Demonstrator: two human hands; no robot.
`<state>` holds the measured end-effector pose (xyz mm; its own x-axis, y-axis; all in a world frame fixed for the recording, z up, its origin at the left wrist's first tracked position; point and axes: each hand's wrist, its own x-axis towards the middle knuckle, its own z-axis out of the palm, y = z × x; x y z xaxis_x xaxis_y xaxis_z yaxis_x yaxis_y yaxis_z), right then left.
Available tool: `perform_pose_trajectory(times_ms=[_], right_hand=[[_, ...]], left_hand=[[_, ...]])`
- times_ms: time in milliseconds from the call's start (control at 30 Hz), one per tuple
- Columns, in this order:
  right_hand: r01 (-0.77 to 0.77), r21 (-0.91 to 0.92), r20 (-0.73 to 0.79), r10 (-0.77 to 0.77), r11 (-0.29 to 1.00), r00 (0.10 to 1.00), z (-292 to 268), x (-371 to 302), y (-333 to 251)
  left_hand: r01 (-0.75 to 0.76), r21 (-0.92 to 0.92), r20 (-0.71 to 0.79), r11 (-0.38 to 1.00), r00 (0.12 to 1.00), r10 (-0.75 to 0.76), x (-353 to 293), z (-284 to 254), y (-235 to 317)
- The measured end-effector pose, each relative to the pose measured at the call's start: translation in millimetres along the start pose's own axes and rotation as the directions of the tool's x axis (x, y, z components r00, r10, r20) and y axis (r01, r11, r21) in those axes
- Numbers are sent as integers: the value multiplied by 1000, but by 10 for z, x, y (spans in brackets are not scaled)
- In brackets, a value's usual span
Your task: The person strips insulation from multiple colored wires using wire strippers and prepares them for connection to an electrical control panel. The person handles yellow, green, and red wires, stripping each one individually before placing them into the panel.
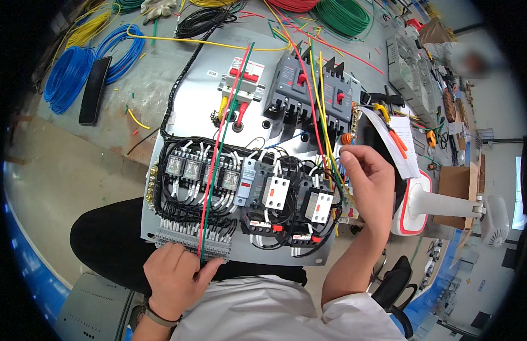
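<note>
Near edge of the mounting plate (189, 108): left hand (175, 277) is curled at the grey terminal strip (219, 250), thumb and fingers at the lower ends of one red wire (207, 193) and one green wire (212, 183). Looks like a pinch on them, but fingers hide the contact. Both wires run loose up over the relays (192, 169) to the small red-levered breaker (245, 74) on the far side.

Right hand (368, 182) is raised at the plate's right side, thumb and index drawn together beside the yellow wires (326, 122); can't tell if it grips anything. Two dark grey breakers (292, 82) sit just beyond, two white-fronted contactors (276, 193) nearer and left. Orange-handled pliers (397, 143) lie right, on paper. Far left on the table (155, 74): black phone (96, 91), touching blue coils (70, 77).
</note>
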<state>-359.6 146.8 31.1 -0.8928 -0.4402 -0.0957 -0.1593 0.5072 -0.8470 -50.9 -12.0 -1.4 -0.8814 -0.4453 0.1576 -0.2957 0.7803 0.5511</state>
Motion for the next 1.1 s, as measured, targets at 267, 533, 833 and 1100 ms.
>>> perform_pose_trajectory(times_ms=[267, 533, 833, 1100], right_hand=[[6, -249, 132, 28, 969, 991, 15, 73, -74], [13, -85, 85, -6, 996, 996, -154, 47, -44], [144, 724, -52, -155, 675, 987, -428, -324, -440], [-59, 890, 151, -172, 451, 973, 52, -658, -521]], left_hand=[[33, -96, -23, 995, 999, -36, 6, -34, 0], [39, -276, -121, 960, 990, -75, -45, -185, -30], [-7, -585, -35, 811, 999, -17, 89, -416, 404], [-35, -722, 127, 691, 975, 183, 457, -95, 849]])
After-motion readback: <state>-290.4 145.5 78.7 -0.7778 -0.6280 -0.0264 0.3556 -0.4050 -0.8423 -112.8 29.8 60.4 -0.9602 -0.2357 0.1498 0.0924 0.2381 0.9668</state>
